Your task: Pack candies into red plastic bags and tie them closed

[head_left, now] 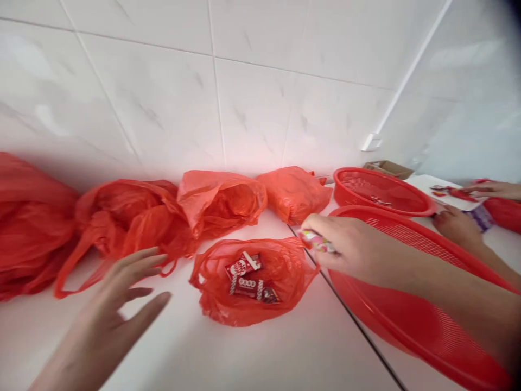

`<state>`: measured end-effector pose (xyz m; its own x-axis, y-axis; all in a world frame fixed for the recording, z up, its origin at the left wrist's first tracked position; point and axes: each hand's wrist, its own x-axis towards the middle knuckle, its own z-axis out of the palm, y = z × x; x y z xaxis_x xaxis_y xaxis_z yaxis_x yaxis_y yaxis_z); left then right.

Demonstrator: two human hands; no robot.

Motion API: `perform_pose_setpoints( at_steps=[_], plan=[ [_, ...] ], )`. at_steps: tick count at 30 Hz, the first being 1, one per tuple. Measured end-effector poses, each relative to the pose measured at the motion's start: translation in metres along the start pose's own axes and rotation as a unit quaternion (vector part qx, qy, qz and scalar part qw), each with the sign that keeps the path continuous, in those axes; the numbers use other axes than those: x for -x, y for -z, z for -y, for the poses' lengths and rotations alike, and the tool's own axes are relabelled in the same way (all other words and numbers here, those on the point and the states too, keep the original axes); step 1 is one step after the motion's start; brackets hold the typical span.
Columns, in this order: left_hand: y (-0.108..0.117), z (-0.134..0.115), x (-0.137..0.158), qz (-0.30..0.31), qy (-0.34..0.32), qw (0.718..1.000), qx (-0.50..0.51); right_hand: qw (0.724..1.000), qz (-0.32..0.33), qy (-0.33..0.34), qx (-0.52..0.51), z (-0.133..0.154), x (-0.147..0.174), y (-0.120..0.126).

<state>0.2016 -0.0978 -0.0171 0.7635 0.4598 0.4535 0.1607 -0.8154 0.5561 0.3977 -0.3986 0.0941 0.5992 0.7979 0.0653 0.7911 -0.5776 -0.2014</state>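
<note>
An open red plastic bag [215, 312] lies on the white table, with several small packets [249, 288] in dark red wrappers inside it. My right hand [342, 244] is closed around a small packet [316, 240] with a colourful pink, green and white wrapper, just beyond the bag's right rim and above the near red basket. The packet's exact kind is mostly hidden by my fingers. To the left of the bag, my left hand [118, 309] hovers with thumb and fingers apart, holding nothing.
More red bags [134, 217] line the tiled wall. On the right are a large red mesh basket [366, 309] and, behind it, another red basket [345, 190] holding a few small items. A cardboard box [388, 169] stands further back. Another person's hands [459, 225] work at far right.
</note>
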Motion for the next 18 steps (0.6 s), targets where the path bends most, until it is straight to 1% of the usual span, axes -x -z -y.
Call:
perform_pose_setpoints(
  at_steps=[2,3,6,7,9,12,14,16,18],
  plan=[
    [-0.003,-0.008,0.000,0.058,-0.018,0.998,0.013,0.997,0.032,0.067,-0.006,0.022,-0.020,-0.013],
    [-0.007,-0.013,0.000,0.078,-0.028,0.997,0.010,0.994,0.045,0.098,-0.003,0.030,-0.031,-0.022],
    [-0.016,-0.022,0.003,0.105,-0.053,0.993,-0.032,0.980,0.097,0.176,0.002,0.038,-0.060,-0.043],
    [-0.018,-0.023,0.005,0.116,-0.059,0.990,-0.046,0.976,0.118,0.185,-0.012,0.037,-0.065,-0.045],
    [-0.021,-0.021,0.008,0.140,-0.074,0.985,-0.065,0.974,0.141,0.165,-0.062,0.035,-0.066,-0.041],
    [-0.026,-0.013,0.011,0.173,-0.101,0.976,-0.083,0.980,0.128,0.106,-0.112,0.031,-0.042,-0.025],
    [-0.032,-0.007,0.011,0.183,-0.117,0.971,-0.097,0.979,0.133,0.098,-0.117,0.031,-0.016,-0.020],
    [-0.038,-0.001,0.010,0.174,-0.135,0.970,-0.104,0.979,0.145,0.094,-0.111,0.030,0.014,-0.027],
    [-0.043,0.005,0.007,0.160,-0.154,0.971,-0.095,0.986,0.124,0.071,-0.084,0.029,0.042,-0.049]
  ],
)
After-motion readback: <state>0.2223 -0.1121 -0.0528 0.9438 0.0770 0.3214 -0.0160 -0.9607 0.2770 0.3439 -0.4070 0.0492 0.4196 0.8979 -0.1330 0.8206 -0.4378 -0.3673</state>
